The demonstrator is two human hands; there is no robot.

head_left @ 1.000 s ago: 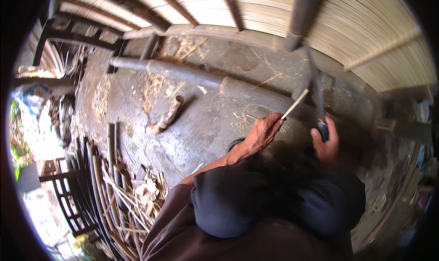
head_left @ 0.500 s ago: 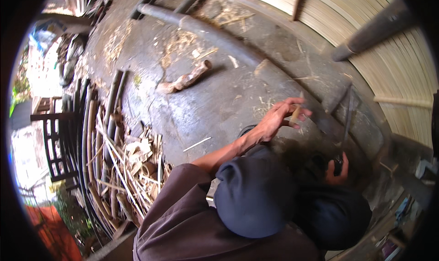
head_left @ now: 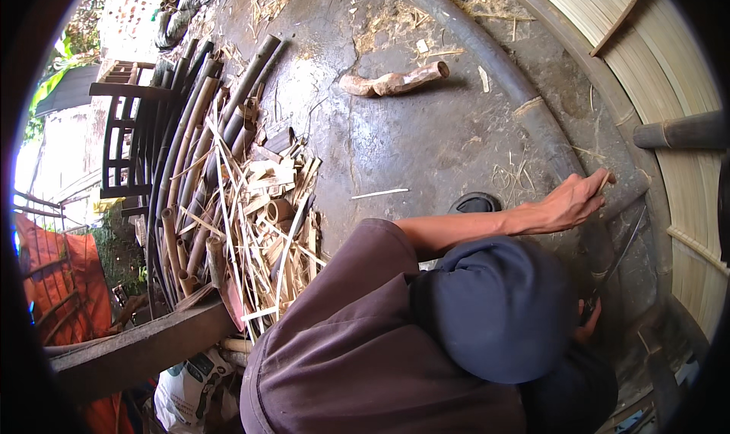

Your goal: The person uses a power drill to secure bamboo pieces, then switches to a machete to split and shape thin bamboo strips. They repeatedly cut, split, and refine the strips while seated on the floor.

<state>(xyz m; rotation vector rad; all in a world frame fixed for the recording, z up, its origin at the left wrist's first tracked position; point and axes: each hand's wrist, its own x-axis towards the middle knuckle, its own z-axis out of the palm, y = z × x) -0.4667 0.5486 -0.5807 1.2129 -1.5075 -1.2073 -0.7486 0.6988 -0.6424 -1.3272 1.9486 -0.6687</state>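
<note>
Head view — left hand (head_left: 572, 203), fingers curled, over the bamboo pole (head_left: 525, 92) at right; whether it holds anything, I cannot tell. Nearer, the mostly hidden right hand (head_left: 591, 323) wraps a knife (head_left: 617, 254) — tip pointing far.

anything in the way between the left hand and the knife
Nothing visible seems to block the left hand from the knife. The bamboo pole shows between them in this view, but it appears to lie lower, on the floor.
</note>
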